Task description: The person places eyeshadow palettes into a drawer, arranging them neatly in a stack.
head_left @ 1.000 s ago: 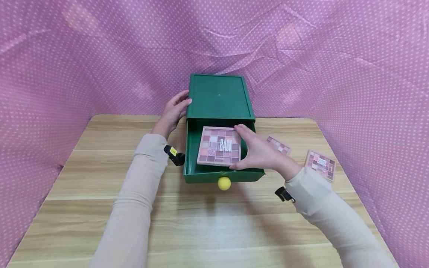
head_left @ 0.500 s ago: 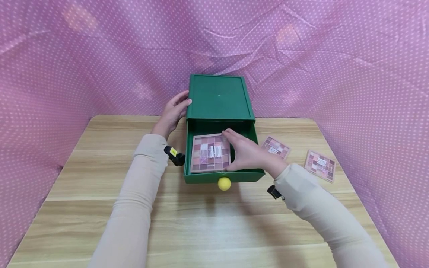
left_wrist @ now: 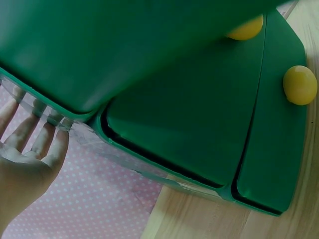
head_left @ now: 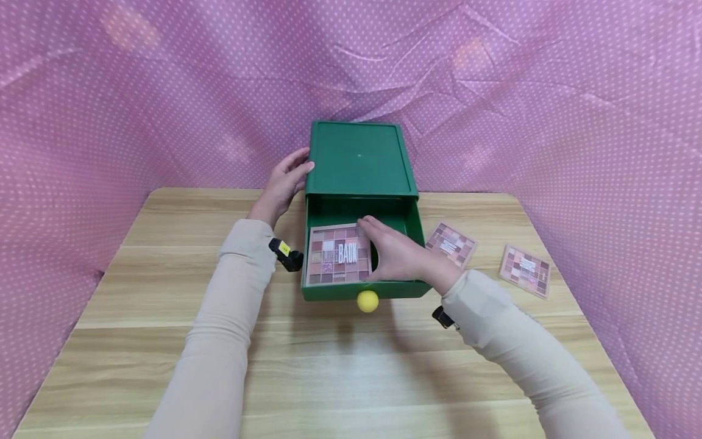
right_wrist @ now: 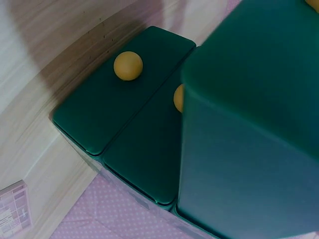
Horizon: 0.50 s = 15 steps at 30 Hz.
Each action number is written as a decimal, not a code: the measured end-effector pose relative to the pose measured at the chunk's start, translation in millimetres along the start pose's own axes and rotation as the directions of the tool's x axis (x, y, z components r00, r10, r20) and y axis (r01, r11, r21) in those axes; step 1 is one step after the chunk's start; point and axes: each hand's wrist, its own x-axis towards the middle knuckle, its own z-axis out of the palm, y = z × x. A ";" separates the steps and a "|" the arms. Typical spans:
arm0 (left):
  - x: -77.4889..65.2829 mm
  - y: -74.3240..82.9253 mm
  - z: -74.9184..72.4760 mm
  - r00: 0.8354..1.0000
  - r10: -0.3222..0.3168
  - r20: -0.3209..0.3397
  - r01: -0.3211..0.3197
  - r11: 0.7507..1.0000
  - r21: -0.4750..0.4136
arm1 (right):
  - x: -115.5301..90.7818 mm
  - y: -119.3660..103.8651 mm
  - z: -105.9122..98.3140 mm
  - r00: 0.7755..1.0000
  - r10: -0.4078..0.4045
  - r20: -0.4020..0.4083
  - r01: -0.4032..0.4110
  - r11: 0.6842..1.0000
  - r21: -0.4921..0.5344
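Note:
A green drawer cabinet (head_left: pixel 359 158) stands at the back middle with its top drawer (head_left: pixel 395 289) pulled out, a yellow round knob (head_left: pixel 367 301) on the front. My left hand (head_left: pixel 282 183) rests against the cabinet's left side; in the left wrist view its fingers (left_wrist: pixel 42 142) lie fairly straight along the clear side panel. Inside the drawer an eyeshadow palette (head_left: pixel 339 253) lies face up at the left. With thumb near its front edge and fingers at the back edge, my right hand (head_left: pixel 403 253) grips the palette's right side. The right wrist view hides this hand.
Two more palettes lie on the wooden table right of the cabinet, a nearer one (head_left: pixel 451 245) and a farther one (head_left: pixel 524 270). Closed lower drawers with a yellow knob (right_wrist: pixel 128 65) sit under the pulled-out drawer. A pink dotted cloth (head_left: pixel 351 61) surrounds the table.
My right hand has moved left and lower with its palette, bringing it to the drawer's left side. More of the nearer table palette shows. The left hand has stayed against the cabinet.

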 end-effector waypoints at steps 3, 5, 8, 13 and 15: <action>-0.6 0.8 0.6 1.000 -0.001 -0.002 0.001 1.000 -0.003 | -0.4 -0.5 1.1 1.000 -0.005 0.005 0.005 1.000 -0.003; -0.5 0.9 0.8 1.000 -0.002 -0.003 0.002 1.000 -0.004 | -0.5 -0.7 1.8 1.000 -0.009 0.012 0.009 1.000 -0.010; 0.0 1.0 1.1 1.000 -0.004 -0.003 0.004 1.000 -0.003 | 0.0 -1.0 3.0 1.000 -0.007 0.030 0.008 1.000 -0.030; 0.9 0.2 1.2 1.000 -0.013 -0.011 0.013 1.000 -0.011 | 2.6 -1.7 5.0 0.998 0.008 0.066 -0.004 0.998 -0.060; 0.8 -0.4 1.1 1.000 -0.016 -0.017 0.016 1.000 -0.011 | 3.2 -2.1 5.4 0.997 0.013 0.081 -0.008 0.998 -0.068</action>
